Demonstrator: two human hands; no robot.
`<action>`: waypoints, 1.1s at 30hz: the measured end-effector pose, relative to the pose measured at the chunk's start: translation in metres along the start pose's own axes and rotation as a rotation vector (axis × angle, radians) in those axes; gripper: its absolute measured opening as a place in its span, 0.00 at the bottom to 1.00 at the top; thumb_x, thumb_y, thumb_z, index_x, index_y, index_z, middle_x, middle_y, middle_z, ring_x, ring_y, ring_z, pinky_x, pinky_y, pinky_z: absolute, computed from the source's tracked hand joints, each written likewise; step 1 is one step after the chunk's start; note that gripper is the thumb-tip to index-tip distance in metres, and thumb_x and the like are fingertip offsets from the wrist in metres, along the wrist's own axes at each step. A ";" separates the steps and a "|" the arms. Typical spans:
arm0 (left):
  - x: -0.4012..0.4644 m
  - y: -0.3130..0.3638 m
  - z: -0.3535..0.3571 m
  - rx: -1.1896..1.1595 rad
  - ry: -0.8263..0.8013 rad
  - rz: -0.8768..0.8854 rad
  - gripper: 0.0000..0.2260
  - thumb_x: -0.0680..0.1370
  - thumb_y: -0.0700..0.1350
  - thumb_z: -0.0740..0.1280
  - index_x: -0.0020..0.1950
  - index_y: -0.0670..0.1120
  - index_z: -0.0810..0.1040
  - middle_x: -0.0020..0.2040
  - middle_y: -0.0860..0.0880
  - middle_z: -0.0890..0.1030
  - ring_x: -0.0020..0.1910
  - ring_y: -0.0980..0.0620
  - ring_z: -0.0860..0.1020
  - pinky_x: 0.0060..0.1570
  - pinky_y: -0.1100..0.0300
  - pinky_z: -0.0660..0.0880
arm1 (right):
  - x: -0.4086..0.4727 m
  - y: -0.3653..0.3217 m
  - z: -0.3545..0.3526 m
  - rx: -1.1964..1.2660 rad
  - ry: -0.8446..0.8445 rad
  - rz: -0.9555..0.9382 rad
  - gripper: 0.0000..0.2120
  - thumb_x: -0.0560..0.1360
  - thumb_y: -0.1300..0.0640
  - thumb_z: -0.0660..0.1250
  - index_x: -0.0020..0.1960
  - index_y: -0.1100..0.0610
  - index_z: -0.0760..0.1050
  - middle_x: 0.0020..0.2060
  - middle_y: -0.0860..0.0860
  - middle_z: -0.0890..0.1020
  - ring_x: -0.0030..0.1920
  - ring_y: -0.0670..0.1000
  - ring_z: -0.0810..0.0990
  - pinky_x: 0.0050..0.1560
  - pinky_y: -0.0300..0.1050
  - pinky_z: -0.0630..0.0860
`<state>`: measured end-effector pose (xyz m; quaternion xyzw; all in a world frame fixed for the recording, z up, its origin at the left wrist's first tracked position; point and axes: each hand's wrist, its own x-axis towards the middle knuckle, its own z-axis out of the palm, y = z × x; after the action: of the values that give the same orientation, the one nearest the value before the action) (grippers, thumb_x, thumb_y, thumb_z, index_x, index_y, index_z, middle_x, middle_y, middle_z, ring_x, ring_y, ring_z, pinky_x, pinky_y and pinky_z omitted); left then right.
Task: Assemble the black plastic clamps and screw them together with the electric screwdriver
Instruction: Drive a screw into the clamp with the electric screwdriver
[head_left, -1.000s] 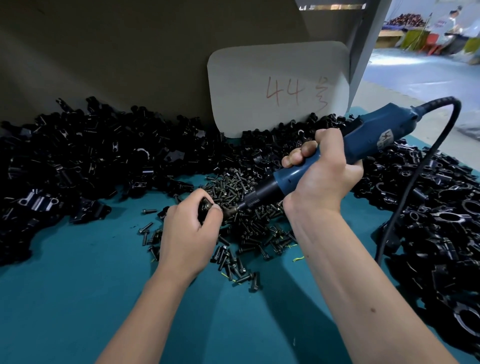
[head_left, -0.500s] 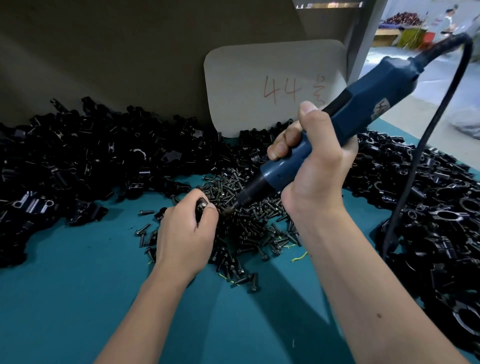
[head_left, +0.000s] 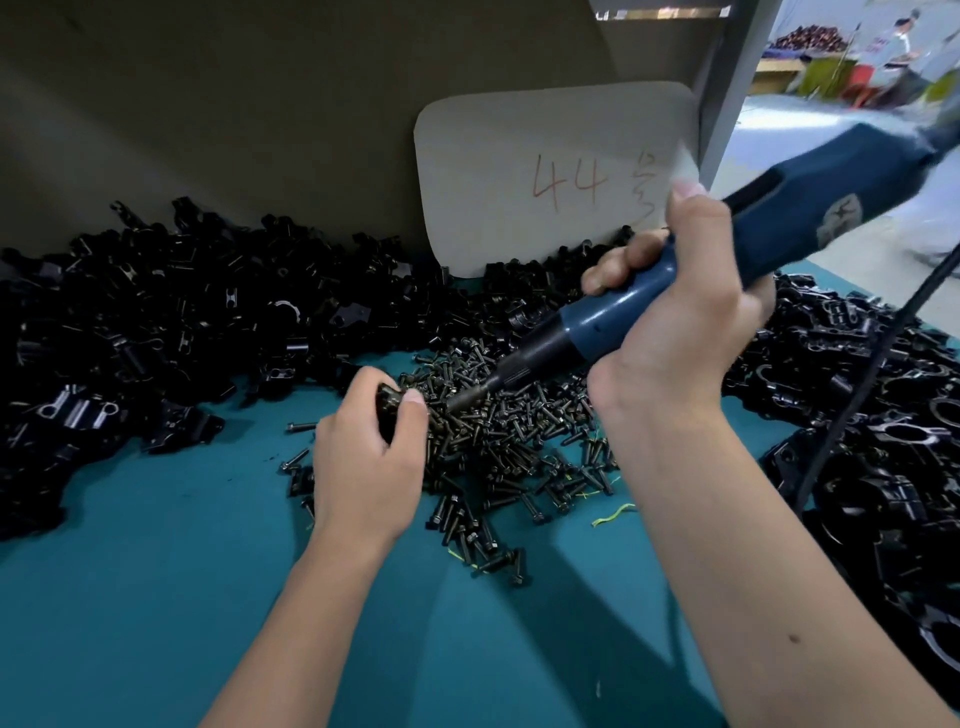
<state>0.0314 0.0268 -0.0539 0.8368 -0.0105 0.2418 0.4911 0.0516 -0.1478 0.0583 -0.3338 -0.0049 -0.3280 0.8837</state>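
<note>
Pinching a black plastic clamp (head_left: 388, 410) between thumb and curled fingers, the left hand (head_left: 366, 462) sits at the left edge of the screw pile (head_left: 498, 441). Over the pile's far right side, the right hand (head_left: 680, 322) has its fingers wrapped round the blue electric screwdriver (head_left: 727, 265), whose bit slants down into the screws, just beside the clamp. Heaps of black clamps (head_left: 156, 332) ring the pile on the teal table (head_left: 130, 597), with a "44" card (head_left: 550, 176) behind it

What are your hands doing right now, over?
Left hand grips a black clamp. Right hand holds the electric screwdriver, tip down by the screw pile. Nothing blocking.
</note>
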 end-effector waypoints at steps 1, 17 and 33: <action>-0.001 0.000 0.001 0.041 -0.020 0.025 0.11 0.81 0.55 0.62 0.42 0.52 0.69 0.27 0.53 0.72 0.24 0.54 0.67 0.27 0.55 0.64 | 0.002 0.001 -0.002 0.026 0.060 0.022 0.14 0.76 0.63 0.72 0.55 0.60 0.69 0.28 0.50 0.74 0.25 0.50 0.72 0.29 0.44 0.72; -0.001 -0.004 0.004 0.175 -0.116 0.137 0.13 0.75 0.48 0.77 0.43 0.51 0.72 0.33 0.53 0.75 0.27 0.54 0.67 0.26 0.62 0.60 | 0.014 0.020 -0.020 0.048 0.255 0.226 0.17 0.74 0.61 0.73 0.56 0.58 0.68 0.29 0.51 0.73 0.25 0.51 0.71 0.30 0.44 0.71; -0.003 -0.002 0.003 0.203 -0.162 0.192 0.15 0.75 0.47 0.74 0.44 0.55 0.67 0.38 0.57 0.72 0.34 0.56 0.69 0.33 0.65 0.63 | 0.018 0.021 -0.024 0.057 0.243 0.287 0.10 0.74 0.64 0.68 0.46 0.58 0.66 0.29 0.51 0.71 0.26 0.51 0.68 0.29 0.43 0.69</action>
<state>0.0304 0.0247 -0.0580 0.8940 -0.1054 0.2191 0.3764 0.0730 -0.1612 0.0314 -0.2638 0.1404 -0.2361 0.9246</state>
